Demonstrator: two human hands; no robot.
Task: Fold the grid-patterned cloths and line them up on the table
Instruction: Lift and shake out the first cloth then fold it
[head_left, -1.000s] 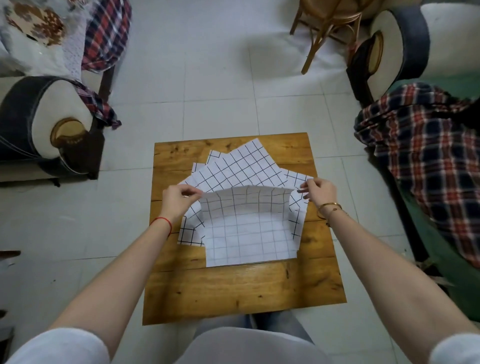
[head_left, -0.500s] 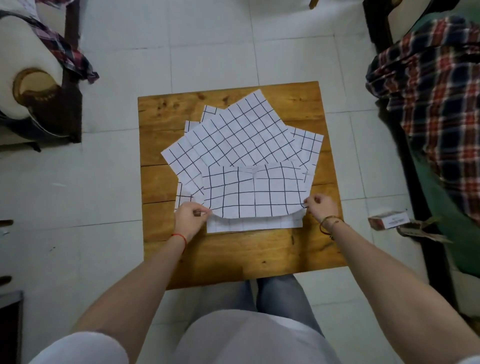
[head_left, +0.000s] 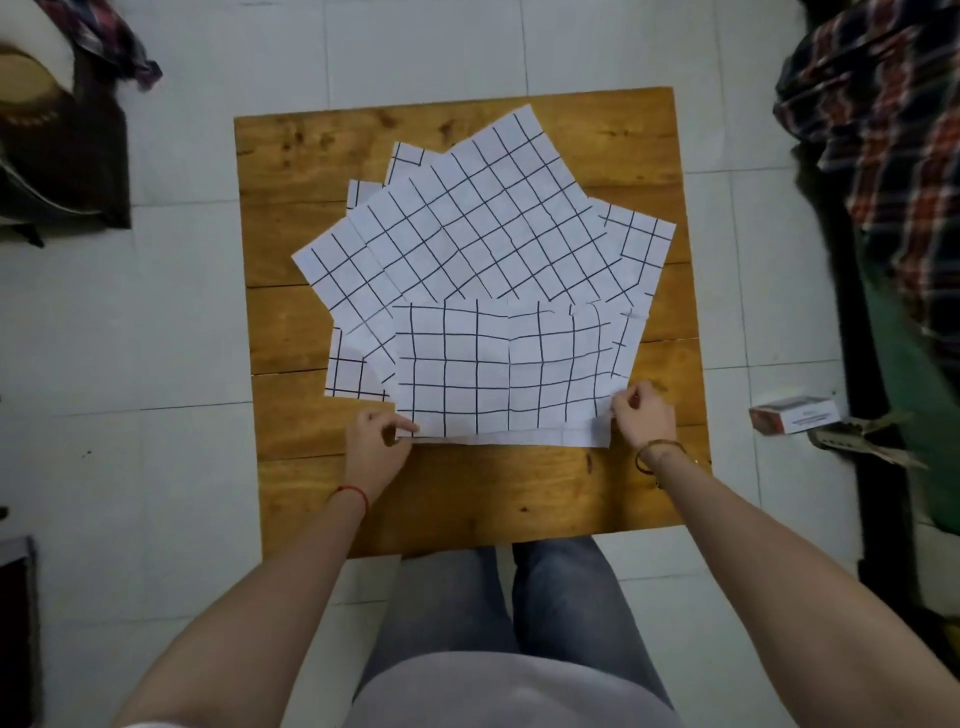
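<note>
Both forearms reach in from the near edge, bare, angled inward toward the middle of the table (head_left: 467, 499). The left hand (head_left: 375, 447) sits palm down at the near left corner of the folded cloth (head_left: 504, 369), wrist wearing a red string (head_left: 354, 496), thumb and forefinger pinching that corner right at the fold's lower edge. The right hand (head_left: 643, 415) mirrors it on the near right corner, fingers curled in and nipping the cloth's edge, a gold bangle (head_left: 658, 451) around the wrist. Between the two hands the folded cloth lies doubled over, its top layer stopping just short of the bottom layer so a thin white strip shows along the near side; the grid lines on it run roughly square to the table. It rests near the table's centre, toward the person. Just beyond it, partly under it, the other cloths (head_left: 478, 218) are fanned out flat at different angles, overlapping one another, corners poking left, right and toward the far edge. Off the table to the right, a small box (head_left: 795, 413) lies on the tiled floor (head_left: 171, 322), and past that a plaid fabric (head_left: 893, 135) drapes over dark furniture.
</note>
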